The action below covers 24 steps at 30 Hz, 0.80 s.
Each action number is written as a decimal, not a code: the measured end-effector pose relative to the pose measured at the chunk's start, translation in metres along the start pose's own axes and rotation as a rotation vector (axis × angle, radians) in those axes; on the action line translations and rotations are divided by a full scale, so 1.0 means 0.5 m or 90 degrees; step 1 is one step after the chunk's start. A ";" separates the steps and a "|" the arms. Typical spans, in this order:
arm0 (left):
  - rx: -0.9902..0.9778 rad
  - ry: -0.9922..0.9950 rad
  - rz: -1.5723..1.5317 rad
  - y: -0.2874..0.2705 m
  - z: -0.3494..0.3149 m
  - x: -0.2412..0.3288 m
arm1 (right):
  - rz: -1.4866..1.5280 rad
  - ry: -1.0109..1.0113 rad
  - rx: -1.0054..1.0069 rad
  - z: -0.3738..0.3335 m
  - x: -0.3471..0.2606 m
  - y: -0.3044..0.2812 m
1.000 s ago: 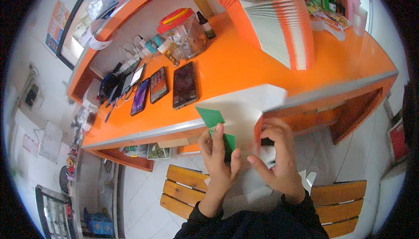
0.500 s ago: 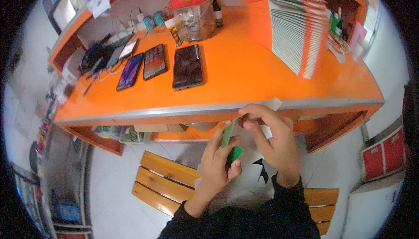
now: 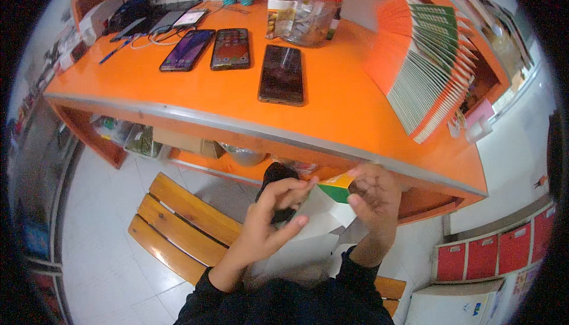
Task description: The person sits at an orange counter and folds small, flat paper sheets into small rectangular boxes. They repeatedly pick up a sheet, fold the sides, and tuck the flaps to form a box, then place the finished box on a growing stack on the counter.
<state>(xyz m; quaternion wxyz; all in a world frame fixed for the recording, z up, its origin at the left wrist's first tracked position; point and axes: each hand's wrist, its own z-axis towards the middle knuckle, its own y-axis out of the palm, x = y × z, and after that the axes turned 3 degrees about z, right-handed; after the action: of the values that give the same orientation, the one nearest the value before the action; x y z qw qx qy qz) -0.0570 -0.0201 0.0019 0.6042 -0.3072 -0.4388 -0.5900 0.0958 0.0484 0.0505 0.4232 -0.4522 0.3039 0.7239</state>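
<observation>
In front of my lap, I hold a small paperboard carton (image 3: 335,191), green and yellow outside and white inside, with white flaps spread below it. My right hand (image 3: 376,206) grips its right side, the thumb on the near face and the fingers behind. My left hand (image 3: 267,218) is curled at the left edge. Its fingertips touch the carton's upper left corner and its thumb lies by the white flap. Above, on the orange desk (image 3: 237,96), a fanned stack of flat orange, white and green cartons (image 3: 424,76) leans to the right.
Three phones lie on the desk, the nearest a dark phone (image 3: 281,75). Behind them stands a clear plastic jar (image 3: 308,19) with a red lid. Cables and chargers crowd the back left. A slatted wooden bench (image 3: 184,224) and red drawers (image 3: 481,260) are below.
The view has shifted and turned. The carton now shows its yellow and green side at my right hand, with white flaps opened out. My left hand has moved to the carton's left edge.
</observation>
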 end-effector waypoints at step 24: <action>-0.050 0.203 0.573 0.009 -0.006 0.023 | 0.008 -0.047 0.142 -0.051 0.136 0.022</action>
<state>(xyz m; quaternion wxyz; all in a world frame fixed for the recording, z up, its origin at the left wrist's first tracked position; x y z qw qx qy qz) -0.0529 -0.0273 0.0114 0.8475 -0.3946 -0.1413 -0.3258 0.0805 0.0452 -0.0212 0.4772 -0.3731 0.3695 0.7047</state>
